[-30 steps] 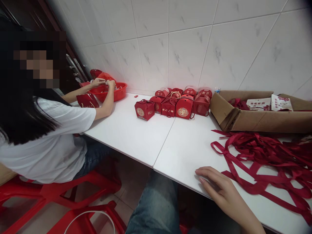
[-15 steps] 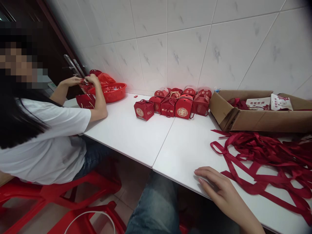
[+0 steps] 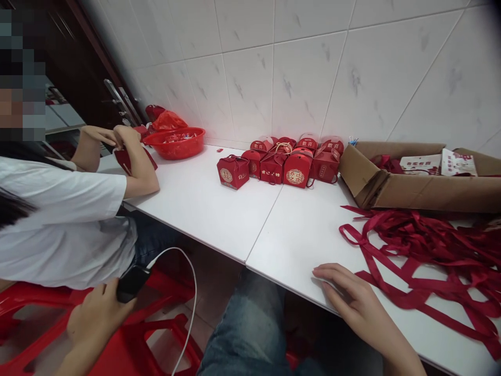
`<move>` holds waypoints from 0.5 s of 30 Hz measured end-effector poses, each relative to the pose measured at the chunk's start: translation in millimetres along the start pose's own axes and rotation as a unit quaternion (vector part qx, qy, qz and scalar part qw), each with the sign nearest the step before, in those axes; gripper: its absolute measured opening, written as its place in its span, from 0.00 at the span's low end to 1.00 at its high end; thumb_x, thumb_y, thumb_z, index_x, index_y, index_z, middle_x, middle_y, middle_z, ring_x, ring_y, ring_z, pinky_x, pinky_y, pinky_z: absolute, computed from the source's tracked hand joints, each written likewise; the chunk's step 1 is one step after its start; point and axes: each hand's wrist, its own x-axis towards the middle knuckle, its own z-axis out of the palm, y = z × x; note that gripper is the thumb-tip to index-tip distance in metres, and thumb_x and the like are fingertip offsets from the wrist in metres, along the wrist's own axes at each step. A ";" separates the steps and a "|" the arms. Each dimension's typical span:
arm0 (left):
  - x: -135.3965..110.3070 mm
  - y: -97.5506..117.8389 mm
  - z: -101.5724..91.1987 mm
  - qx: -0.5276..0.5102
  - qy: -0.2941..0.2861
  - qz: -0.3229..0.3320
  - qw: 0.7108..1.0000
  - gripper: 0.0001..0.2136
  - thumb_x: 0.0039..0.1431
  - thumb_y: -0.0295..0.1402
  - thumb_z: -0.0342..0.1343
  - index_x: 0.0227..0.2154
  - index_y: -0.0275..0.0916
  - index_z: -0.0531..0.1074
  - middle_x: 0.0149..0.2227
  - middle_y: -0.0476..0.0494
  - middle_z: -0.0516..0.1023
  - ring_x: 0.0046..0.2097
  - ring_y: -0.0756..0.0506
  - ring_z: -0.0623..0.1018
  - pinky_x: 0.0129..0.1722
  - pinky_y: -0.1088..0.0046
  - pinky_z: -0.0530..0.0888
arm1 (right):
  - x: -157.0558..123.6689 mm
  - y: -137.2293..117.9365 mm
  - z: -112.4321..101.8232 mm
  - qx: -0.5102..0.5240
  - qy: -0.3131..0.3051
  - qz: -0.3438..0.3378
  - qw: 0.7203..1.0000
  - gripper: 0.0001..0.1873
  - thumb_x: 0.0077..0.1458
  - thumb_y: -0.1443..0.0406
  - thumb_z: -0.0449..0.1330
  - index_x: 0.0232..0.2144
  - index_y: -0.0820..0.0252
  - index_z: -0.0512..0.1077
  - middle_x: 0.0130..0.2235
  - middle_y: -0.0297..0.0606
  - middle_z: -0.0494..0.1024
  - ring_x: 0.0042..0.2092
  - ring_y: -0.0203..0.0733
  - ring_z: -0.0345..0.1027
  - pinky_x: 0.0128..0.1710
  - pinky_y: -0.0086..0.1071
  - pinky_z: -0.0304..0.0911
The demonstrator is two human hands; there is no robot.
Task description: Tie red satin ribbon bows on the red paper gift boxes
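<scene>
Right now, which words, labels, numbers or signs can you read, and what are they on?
"歡喜": on rear red boxes.
"乔迁之喜": on a front red box, in its round emblem.
"前…锦": on the box just left of it; middle characters unclear.
Far-left box, white cards in the carton: lettering too blurred.
Phone: nothing readable.

White table (image 3: pixel 301 230) with ribbons (image 3: pixel 415 240), boxes (image 3: pixel 296 169), basin (image 3: pixel 178 152), carton (image 3: pixel 430 192)

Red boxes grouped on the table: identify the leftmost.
The box with a round emblem facing left, at the group's left end; the other boxes all sit farther right.
</scene>
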 end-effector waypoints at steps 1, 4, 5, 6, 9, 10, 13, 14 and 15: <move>2.2 3.4 -2.2 0.042 0.028 0.019 0.999 0.16 0.56 0.47 0.46 0.38 0.39 0.62 0.42 0.38 0.71 0.45 0.36 0.71 0.37 0.65 0.65 | -0.1 0.3 0.0 -0.001 0.000 -0.001 1.000 0.11 0.61 0.63 0.50 0.43 0.52 0.70 0.48 0.40 0.71 0.49 0.42 0.67 0.46 0.33 0.66; 2.4 12.0 -10.3 0.056 0.085 0.031 0.994 0.17 0.56 0.45 0.45 0.40 0.37 0.63 0.41 0.39 0.72 0.46 0.38 0.71 0.38 0.67 0.62 | 0.2 0.4 -0.1 0.001 -0.004 0.000 1.000 0.11 0.61 0.63 0.50 0.43 0.51 0.69 0.48 0.38 0.71 0.49 0.41 0.67 0.46 0.32 0.65; 1.8 14.6 -12.4 0.050 0.091 0.033 0.994 0.17 0.55 0.45 0.46 0.40 0.37 0.63 0.41 0.38 0.72 0.46 0.38 0.71 0.38 0.67 0.61 | 0.4 0.3 0.0 0.004 -0.006 0.002 1.000 0.11 0.61 0.63 0.50 0.43 0.51 0.69 0.48 0.38 0.71 0.49 0.41 0.67 0.46 0.32 0.66; 1.3 17.1 -13.9 0.043 0.094 0.034 0.994 0.18 0.55 0.46 0.46 0.41 0.36 0.64 0.41 0.38 0.72 0.46 0.38 0.71 0.38 0.67 0.61 | 0.6 0.1 0.1 0.007 -0.009 0.005 1.000 0.11 0.61 0.62 0.50 0.43 0.51 0.69 0.48 0.38 0.71 0.49 0.40 0.67 0.45 0.31 0.66; 1.7 24.0 -17.1 0.017 0.091 0.038 0.995 0.19 0.54 0.46 0.46 0.41 0.36 0.64 0.41 0.37 0.72 0.45 0.38 0.72 0.39 0.65 0.61 | 1.0 -0.4 0.5 0.009 -0.009 0.004 1.000 0.10 0.61 0.62 0.51 0.42 0.52 0.69 0.47 0.38 0.71 0.48 0.41 0.67 0.45 0.32 0.66; 2.4 25.9 -18.3 0.006 0.088 0.037 0.995 0.19 0.54 0.46 0.46 0.41 0.36 0.64 0.41 0.37 0.72 0.45 0.38 0.72 0.39 0.65 0.61 | 0.9 -0.3 0.6 0.009 -0.008 0.002 1.000 0.10 0.61 0.62 0.51 0.42 0.52 0.69 0.47 0.39 0.71 0.48 0.41 0.67 0.45 0.32 0.65; 6.1 29.7 -22.8 -0.027 0.065 0.037 0.997 0.19 0.52 0.46 0.47 0.41 0.37 0.64 0.43 0.37 0.72 0.46 0.37 0.72 0.41 0.63 0.62 | 0.4 -0.2 0.5 0.009 -0.003 -0.002 1.000 0.10 0.61 0.62 0.51 0.42 0.53 0.70 0.47 0.39 0.71 0.49 0.42 0.67 0.45 0.32 0.66; 7.9 30.0 -24.3 -0.035 0.053 0.036 0.997 0.19 0.51 0.45 0.48 0.41 0.37 0.63 0.44 0.37 0.72 0.47 0.37 0.72 0.42 0.62 0.63 | 0.4 -0.2 0.4 0.008 -0.002 -0.001 1.000 0.10 0.60 0.62 0.51 0.42 0.53 0.70 0.47 0.39 0.71 0.49 0.42 0.67 0.45 0.32 0.66; 10.0 29.8 -25.1 -0.043 0.036 0.037 0.998 0.20 0.50 0.46 0.49 0.41 0.38 0.63 0.45 0.37 0.71 0.48 0.36 0.71 0.42 0.62 0.63 | 0.5 -0.2 0.2 0.007 -0.001 0.000 1.000 0.10 0.60 0.62 0.51 0.42 0.53 0.70 0.47 0.39 0.71 0.49 0.42 0.67 0.45 0.32 0.66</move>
